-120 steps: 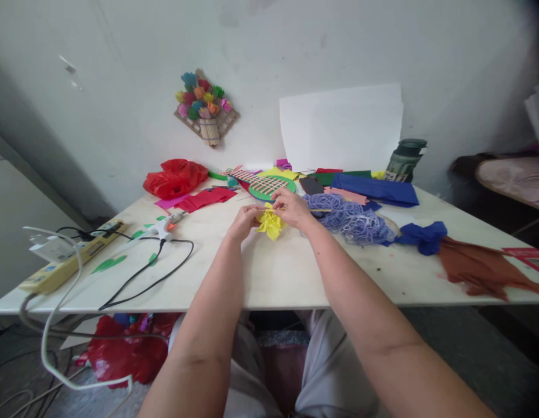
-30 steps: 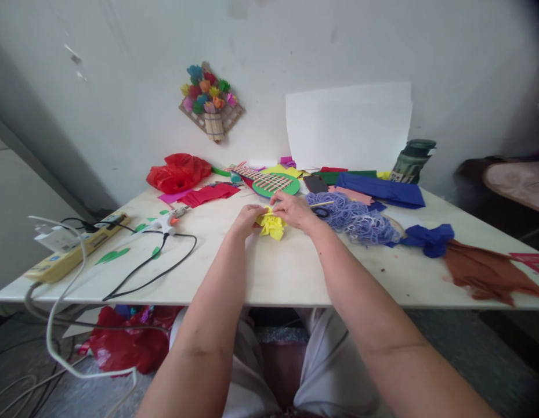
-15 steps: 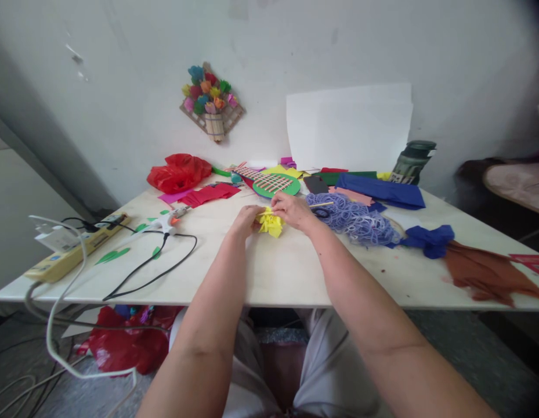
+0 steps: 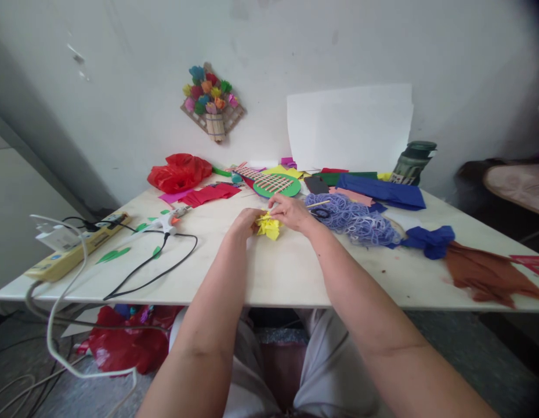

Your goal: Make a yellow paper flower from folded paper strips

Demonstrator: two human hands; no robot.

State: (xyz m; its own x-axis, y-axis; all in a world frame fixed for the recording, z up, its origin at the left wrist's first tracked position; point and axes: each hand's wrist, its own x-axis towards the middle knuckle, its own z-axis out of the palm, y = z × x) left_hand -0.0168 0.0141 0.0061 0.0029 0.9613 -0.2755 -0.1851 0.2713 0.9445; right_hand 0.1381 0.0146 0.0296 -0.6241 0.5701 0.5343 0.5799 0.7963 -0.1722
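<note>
Over the middle of the table, a ruffled piece of yellow crepe paper (image 4: 269, 228) is held between my two hands. My left hand (image 4: 246, 223) is closed on its left side, with the fingertips partly hidden. From the right, my right hand (image 4: 290, 211) pinches the paper's upper edge. A thin pale stick (image 4: 319, 204) juts out to the right behind my right hand; whether it reaches into the fingers is hidden. Just beyond my hands lies a green guitar-shaped craft (image 4: 276, 184) with crossed strips on it.
Tangled purple yarn (image 4: 354, 219) and dark-handled scissors (image 4: 320, 213) lie to the right, near blue paper (image 4: 382, 191) and a bottle (image 4: 412, 162). On the left are a glue gun (image 4: 166, 222) with its black cord, a power strip (image 4: 78, 247), green leaf cutouts (image 4: 113, 255) and red paper (image 4: 211, 194).
My fingers have shifted slightly on the yellow crepe paper, and the ruffled part has turned a little. My right hand has moved slightly left. Other things on the table are unchanged.
</note>
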